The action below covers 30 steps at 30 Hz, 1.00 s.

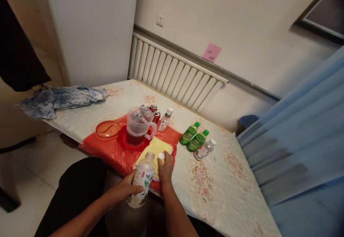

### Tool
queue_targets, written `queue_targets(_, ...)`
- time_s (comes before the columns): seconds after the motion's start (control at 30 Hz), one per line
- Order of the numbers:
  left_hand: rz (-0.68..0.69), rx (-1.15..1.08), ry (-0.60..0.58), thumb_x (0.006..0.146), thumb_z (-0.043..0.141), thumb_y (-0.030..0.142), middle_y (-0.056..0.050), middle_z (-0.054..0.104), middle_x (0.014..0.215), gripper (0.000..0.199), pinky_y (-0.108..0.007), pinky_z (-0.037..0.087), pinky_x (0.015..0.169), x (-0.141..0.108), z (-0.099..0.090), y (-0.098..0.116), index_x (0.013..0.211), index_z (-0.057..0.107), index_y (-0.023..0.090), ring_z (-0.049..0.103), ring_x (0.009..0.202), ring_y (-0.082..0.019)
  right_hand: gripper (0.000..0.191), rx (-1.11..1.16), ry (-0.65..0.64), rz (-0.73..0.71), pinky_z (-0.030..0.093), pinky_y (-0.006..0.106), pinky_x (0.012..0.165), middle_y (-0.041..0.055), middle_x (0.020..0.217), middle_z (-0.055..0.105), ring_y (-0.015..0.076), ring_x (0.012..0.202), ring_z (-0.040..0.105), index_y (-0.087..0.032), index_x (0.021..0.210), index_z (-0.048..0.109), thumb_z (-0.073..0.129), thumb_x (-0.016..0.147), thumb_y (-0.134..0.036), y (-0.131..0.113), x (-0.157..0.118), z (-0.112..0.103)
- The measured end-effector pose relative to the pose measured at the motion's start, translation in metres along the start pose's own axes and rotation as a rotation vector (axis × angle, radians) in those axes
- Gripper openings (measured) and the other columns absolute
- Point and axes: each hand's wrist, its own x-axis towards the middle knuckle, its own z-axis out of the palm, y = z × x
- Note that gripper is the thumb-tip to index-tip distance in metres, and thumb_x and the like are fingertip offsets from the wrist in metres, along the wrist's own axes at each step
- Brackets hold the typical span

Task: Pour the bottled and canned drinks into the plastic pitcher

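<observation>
In my left hand point(131, 186) is a plastic drink bottle point(142, 184) with a white printed label, held slightly tilted at the table's near edge, its mouth uncapped. A white bottle cap point(161, 156) sits between the fingers of my right hand point(166, 168), just right of the bottle's neck and over a yellow pad point(161, 146). Behind them a clear plastic pitcher point(134, 124) holds dark brown liquid in its lower part. It stands on a red scalloped dish point(121, 142). An orange round lid point(107, 130) lies to the pitcher's left.
A red plastic sheet point(99, 150) lies under these things. Several drink cans point(156, 116) and a white-capped bottle point(165, 119) stand behind the pitcher. To the right are two green bottles point(189, 133) and a labelled clear bottle point(204, 150). A blue patterned cloth point(67, 99) lies at far left.
</observation>
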Motion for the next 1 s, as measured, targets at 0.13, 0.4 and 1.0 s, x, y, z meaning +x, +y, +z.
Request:
queue_targets(0.13, -0.009, -0.016, 0.000, 0.058, 0.085, 0.052, -0.011, 0.069, 0.114, 0.091, -0.040, 0.049, 0.086, -0.0011, 0.0023, 0.0021, 0.134, 0.046, 0.019, 0.062, 0.105, -0.032, 0.038, -0.003, 0.009, -0.005, 0.047, 0.039, 0.096, 0.0138, 0.110, 0.066, 0.0260, 0.105, 0.059, -0.013, 0.120, 0.062, 0.058, 0.083, -0.022, -0.0010, 0.0001, 0.0000)
queue_targets(0.4, 0.011, 0.017, -0.007, 0.059, 0.084, 0.055, -0.011, 0.068, 0.117, 0.087, -0.041, 0.049, 0.088, 0.0016, -0.0022, -0.0064, 0.130, 0.049, 0.019, 0.061, 0.108, -0.033, 0.036, -0.006, 0.016, -0.006, 0.047, 0.040, 0.094, 0.0139, 0.109, 0.066, 0.0262, 0.105, 0.059, -0.013, 0.118, 0.062, 0.057, 0.084, -0.023, -0.0027, 0.0004, -0.0010)
queue_targets(1.0, -0.006, 0.008, -0.005, 0.058, 0.084, 0.057, -0.012, 0.068, 0.120, 0.093, -0.046, 0.047, 0.094, 0.0021, -0.0025, -0.0067, 0.134, 0.046, 0.020, 0.060, 0.111, -0.035, 0.038, 0.018, 0.005, 0.001, 0.046, 0.040, 0.096, 0.0139, 0.111, 0.066, 0.0264, 0.105, 0.059, -0.013, 0.119, 0.062, 0.057, 0.083, -0.023, -0.0011, 0.0005, -0.0007)
